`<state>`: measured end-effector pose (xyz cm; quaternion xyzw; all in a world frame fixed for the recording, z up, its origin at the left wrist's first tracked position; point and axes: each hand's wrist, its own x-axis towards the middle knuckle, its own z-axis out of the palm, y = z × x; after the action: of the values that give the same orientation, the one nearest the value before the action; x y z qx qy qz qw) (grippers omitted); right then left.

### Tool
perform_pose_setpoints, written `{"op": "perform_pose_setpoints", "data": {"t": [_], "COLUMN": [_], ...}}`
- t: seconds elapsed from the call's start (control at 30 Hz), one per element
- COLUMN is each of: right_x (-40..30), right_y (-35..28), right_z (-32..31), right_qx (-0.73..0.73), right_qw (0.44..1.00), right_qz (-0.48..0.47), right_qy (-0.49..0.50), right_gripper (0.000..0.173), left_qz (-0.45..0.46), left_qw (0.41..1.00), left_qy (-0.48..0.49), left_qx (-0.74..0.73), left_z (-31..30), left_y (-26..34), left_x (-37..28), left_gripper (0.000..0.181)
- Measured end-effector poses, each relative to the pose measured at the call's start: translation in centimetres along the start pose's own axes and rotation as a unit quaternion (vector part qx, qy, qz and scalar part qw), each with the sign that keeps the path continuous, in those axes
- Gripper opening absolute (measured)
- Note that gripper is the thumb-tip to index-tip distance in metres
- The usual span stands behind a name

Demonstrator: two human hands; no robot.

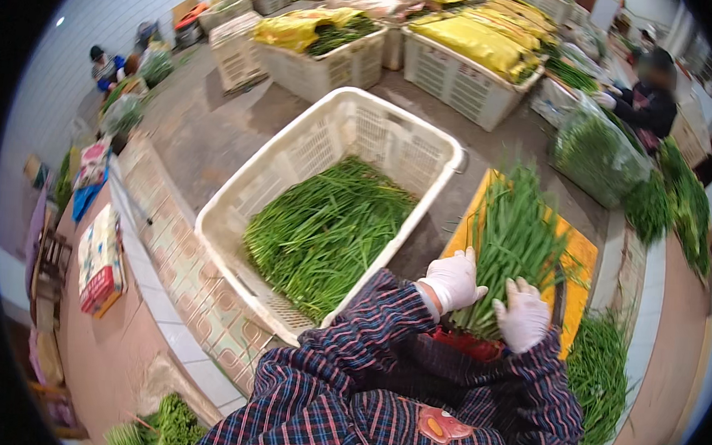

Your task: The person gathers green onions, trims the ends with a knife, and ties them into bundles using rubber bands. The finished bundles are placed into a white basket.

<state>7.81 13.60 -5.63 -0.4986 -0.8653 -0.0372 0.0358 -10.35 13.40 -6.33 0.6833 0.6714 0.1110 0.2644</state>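
Observation:
A bundle of long green leafy stalks, like garlic chives (514,232), lies over a yellow board (580,251) before me. My left hand (455,282), in a white glove, rests at the left side of the bundle's lower part, index finger extended and thumb apart. At the bundle's right side is my right hand (523,315), also gloved, its fingers spread against the stalks. Whether either hand grips them cannot be told. Something red (467,345) shows under the stalk ends. To the left stands a white plastic crate (452,144) with more such greens (331,233) inside.
Loose greens (597,378) lie at my right, and leafy vegetables (175,425) at the lower left. A filled clear plastic bag (599,152) stands near a seated co-worker (651,100). Loaded crates (462,82) stand ahead; another person (103,69) sits far left.

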Motion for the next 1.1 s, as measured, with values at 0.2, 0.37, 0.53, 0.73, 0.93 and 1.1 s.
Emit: {"op": "perform_pose_setpoints", "data": {"t": [0.2,0.37,0.53,0.73,0.93,1.1], "right_x": [-0.6,-0.9,3.8,7.7,10.7,13.0], "right_y": [-5.4,-9.5,-13.8,-19.1,-22.4,-23.3], "right_z": [-7.0,-7.4,-7.6,-5.4,-2.0,2.1], "right_qx": [0.138,0.172,0.206,0.2,0.195,0.173], "right_qw": [0.983,0.97,0.951,0.917,0.913,0.923], "right_qz": [-0.101,-0.17,-0.232,-0.339,-0.341,-0.318], "right_qy": [0.067,0.015,-0.006,-0.065,-0.11,-0.129], "right_gripper": [0.028,0.027,0.027,0.028,0.027,0.024], "left_qz": [-0.146,-0.297,-0.214,-0.404,-0.482,-0.419], "left_qw": [0.981,0.941,0.922,0.854,0.854,0.899], "left_qy": [0.123,-0.104,-0.32,-0.316,-0.169,-0.118], "left_qx": [0.037,0.125,-0.034,0.092,0.104,0.043], "left_z": [-10.4,-8.9,2.8,17.4,21.5,21.5], "left_y": [-16.3,-35.5,-34.2,-33.7,-34.2,-36.2], "left_x": [-5.2,-9.3,-9.0,-6.5,-7.0,-7.3], "left_gripper": [0.055,0.056,0.049,0.078,0.048,0.036]}}
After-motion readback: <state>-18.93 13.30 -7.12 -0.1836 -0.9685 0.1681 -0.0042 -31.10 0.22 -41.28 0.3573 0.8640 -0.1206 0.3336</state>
